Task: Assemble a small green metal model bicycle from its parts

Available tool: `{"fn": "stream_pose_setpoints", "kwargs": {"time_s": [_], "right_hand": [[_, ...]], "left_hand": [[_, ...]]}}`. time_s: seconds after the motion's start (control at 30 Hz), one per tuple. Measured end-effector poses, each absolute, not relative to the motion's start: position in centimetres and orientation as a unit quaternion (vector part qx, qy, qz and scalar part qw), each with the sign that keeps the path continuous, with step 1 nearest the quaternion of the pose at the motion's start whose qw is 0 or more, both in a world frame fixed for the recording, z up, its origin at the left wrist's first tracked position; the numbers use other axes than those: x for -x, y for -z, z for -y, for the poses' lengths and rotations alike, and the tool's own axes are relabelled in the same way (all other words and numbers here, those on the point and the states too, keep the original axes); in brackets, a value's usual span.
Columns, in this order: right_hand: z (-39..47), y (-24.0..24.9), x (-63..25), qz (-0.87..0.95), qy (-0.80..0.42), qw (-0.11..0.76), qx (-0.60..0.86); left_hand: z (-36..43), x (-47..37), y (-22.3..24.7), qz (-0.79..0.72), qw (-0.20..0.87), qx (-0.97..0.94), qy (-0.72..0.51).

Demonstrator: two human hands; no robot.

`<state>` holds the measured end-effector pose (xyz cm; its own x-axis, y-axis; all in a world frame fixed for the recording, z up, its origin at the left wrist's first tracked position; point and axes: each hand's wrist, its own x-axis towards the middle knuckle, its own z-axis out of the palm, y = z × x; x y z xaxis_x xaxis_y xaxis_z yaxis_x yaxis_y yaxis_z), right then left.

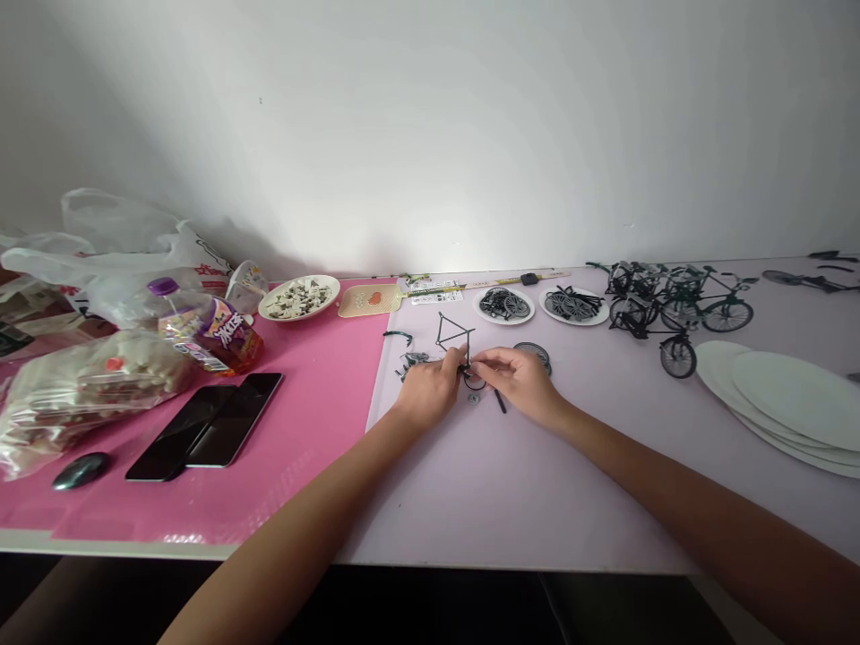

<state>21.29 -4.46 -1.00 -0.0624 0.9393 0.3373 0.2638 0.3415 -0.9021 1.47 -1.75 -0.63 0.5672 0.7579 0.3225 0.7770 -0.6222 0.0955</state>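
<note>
Thumb and fingers of my left hand (430, 389) are closed on the lower end of a small dark model bicycle frame (455, 324), which stands up above the hands. My right hand (520, 381) pinches at the same end, its fingertips meeting the left ones; whatever small part lies between them is hidden. Just below the fingertips are a dark ring (475, 382), a small grey round part (474, 399) and a short black rod (501, 401). Behind my right hand lies a spoked wheel (536, 356). Small dark green parts (411, 360) lie beside my left hand, with a curved piece (398, 337) farther back.
Plates of wheels (503, 319) and black parts (576, 320) stand behind. Assembled model bicycles (726, 313) and stacked white plates (799, 394) are at right. On the left pink mat are phones (232, 421), a mouse (81, 470), a bottle (208, 336) and bags (94, 385).
</note>
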Motion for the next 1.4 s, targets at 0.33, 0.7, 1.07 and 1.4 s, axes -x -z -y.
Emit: {"fn": "stream_pose_setpoints", "kwargs": {"time_s": [0.33, 0.7, 1.07, 1.4], "right_hand": [[4.0, 1.4, -21.9, 0.737, -0.170, 0.458, 0.468], [3.9, 1.1, -22.0, 0.758, -0.140, 0.472, 0.428], [4.3, 1.2, -21.9, 0.690, -0.222, 0.517, 0.454], [4.1, 1.1, -21.7, 0.730, -0.135, 0.494, 0.452]], "left_hand": [[2.8, -1.3, -0.8, 0.400, -0.017, 0.890, 0.217], [1.6, -0.7, 0.0, 0.350, -0.002, 0.909, 0.226], [1.3, -0.5, 0.3, 0.348, 0.027, 0.910, 0.225], [1.5, -0.5, 0.0, 0.340, 0.026, 0.909, 0.237]]}}
